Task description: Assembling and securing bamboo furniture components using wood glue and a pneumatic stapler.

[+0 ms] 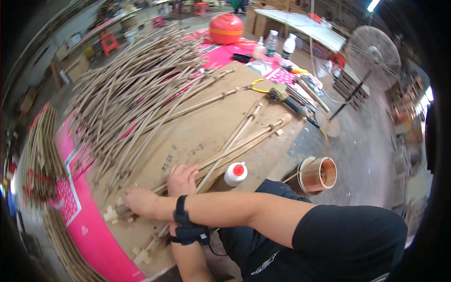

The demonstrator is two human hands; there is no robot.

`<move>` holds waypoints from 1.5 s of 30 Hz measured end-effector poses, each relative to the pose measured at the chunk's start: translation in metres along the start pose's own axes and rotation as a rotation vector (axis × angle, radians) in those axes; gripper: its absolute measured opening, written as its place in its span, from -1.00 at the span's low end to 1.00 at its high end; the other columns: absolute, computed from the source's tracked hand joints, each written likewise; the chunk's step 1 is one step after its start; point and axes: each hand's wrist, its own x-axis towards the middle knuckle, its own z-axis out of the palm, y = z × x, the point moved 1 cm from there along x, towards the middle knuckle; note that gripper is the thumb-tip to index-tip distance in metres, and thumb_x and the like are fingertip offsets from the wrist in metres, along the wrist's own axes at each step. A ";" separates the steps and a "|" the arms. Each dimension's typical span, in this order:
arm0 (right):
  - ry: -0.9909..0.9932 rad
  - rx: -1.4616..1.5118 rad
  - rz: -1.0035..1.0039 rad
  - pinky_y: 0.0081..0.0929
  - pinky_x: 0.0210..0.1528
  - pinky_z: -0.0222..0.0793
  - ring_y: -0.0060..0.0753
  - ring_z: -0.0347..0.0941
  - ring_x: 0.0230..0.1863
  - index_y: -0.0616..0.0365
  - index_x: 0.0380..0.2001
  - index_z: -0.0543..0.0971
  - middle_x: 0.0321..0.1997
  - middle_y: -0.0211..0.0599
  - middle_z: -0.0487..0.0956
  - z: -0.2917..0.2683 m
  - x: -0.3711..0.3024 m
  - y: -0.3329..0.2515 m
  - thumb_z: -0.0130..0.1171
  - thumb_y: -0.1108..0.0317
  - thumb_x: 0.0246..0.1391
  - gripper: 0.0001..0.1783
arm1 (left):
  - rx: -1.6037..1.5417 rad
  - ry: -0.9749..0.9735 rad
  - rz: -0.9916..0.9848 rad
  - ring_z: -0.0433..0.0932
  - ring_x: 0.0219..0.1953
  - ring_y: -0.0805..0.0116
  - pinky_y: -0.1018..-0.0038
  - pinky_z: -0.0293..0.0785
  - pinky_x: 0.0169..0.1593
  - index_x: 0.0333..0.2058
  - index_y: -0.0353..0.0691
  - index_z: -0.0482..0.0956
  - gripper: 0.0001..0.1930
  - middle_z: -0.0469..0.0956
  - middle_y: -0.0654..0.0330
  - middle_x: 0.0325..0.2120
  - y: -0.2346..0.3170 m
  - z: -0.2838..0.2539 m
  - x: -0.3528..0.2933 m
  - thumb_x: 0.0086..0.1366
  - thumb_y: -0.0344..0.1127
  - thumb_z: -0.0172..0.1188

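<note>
A bundle of slim wooden rods (pixel 221 162) lies diagonally over a brown board (pixel 188 141). My left hand (pixel 182 180) is closed over these rods near their middle. Crossing above my left forearm, my right arm reaches to the rods' left end. There my right hand (pixel 141 203) is closed beside a pale wooden cross-shaped end piece (pixel 111 214); its fingertips and what they grip are hidden. Another cross-shaped piece (pixel 142 255) sits nearer me on a rod. A white bottle with a red cap (pixel 236 174) stands just right of the rods.
A large heap of rods (pixel 141 89) covers the far left. More bundles (pixel 42 155) stand beyond the pink cover (pixel 101 239). Pliers (pixel 257 87), an angle grinder (pixel 287 100) and bottles (pixel 271 44) lie or stand farther off. A bucket (pixel 319 175) and fan (pixel 373 56) are right.
</note>
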 end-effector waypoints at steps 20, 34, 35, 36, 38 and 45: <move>0.602 -0.252 0.089 -0.20 -0.10 0.57 -0.01 0.63 -0.19 0.15 -0.01 0.68 -0.20 -0.12 0.67 -0.348 -0.228 0.024 0.24 0.63 0.05 -0.61 | 0.115 -0.012 0.002 0.53 -0.19 0.05 0.20 0.47 -0.06 -0.22 -0.21 0.77 -0.84 0.60 0.11 -0.34 0.020 -0.014 0.010 0.22 -0.37 0.38; 0.868 0.595 0.898 -0.46 0.10 0.46 -0.44 0.55 0.01 0.22 0.12 0.58 0.04 -0.37 0.63 -0.439 -0.253 0.219 0.15 0.25 0.35 -0.62 | 0.089 -0.057 -0.057 0.54 -0.18 0.08 0.26 0.47 -0.04 -0.19 -0.25 0.77 -0.83 0.61 0.10 -0.33 0.015 -0.010 0.007 0.24 -0.42 0.38; 0.949 0.341 0.938 -0.42 0.16 0.45 -0.38 0.55 0.04 0.24 0.16 0.55 0.10 -0.33 0.61 -0.446 -0.246 0.212 0.13 0.25 0.36 -0.59 | 0.071 -0.050 -0.055 0.54 -0.19 0.07 0.26 0.47 -0.04 -0.19 -0.25 0.78 -0.83 0.62 0.09 -0.33 0.016 -0.009 0.010 0.23 -0.42 0.39; 0.925 0.249 0.785 -0.39 0.18 0.45 -0.36 0.54 0.07 0.25 0.18 0.53 0.13 -0.30 0.60 -0.432 -0.241 0.208 0.12 0.27 0.37 -0.58 | 0.087 -0.037 -0.077 0.54 -0.19 0.07 0.26 0.47 -0.04 -0.19 -0.25 0.78 -0.83 0.62 0.09 -0.33 0.018 -0.013 0.011 0.23 -0.42 0.39; 0.757 0.232 0.543 -0.38 0.23 0.45 -0.33 0.55 0.13 0.30 0.19 0.50 0.12 -0.21 0.61 -0.386 -0.258 0.193 0.26 0.36 0.23 -0.51 | 0.087 -0.055 -0.074 0.56 -0.21 0.05 0.24 0.48 -0.05 -0.19 -0.25 0.78 -0.82 0.64 0.07 -0.35 0.024 -0.017 0.011 0.21 -0.43 0.39; 0.274 -0.367 0.190 -0.06 0.37 0.33 0.11 0.41 0.34 0.20 0.20 0.52 0.29 0.01 0.51 -0.283 -0.303 0.129 0.28 0.50 0.02 -0.41 | -0.022 -0.047 -0.063 0.58 -0.17 0.03 0.20 0.51 -0.05 -0.20 -0.23 0.78 -0.83 0.67 0.08 -0.32 0.025 -0.013 0.009 0.23 -0.40 0.38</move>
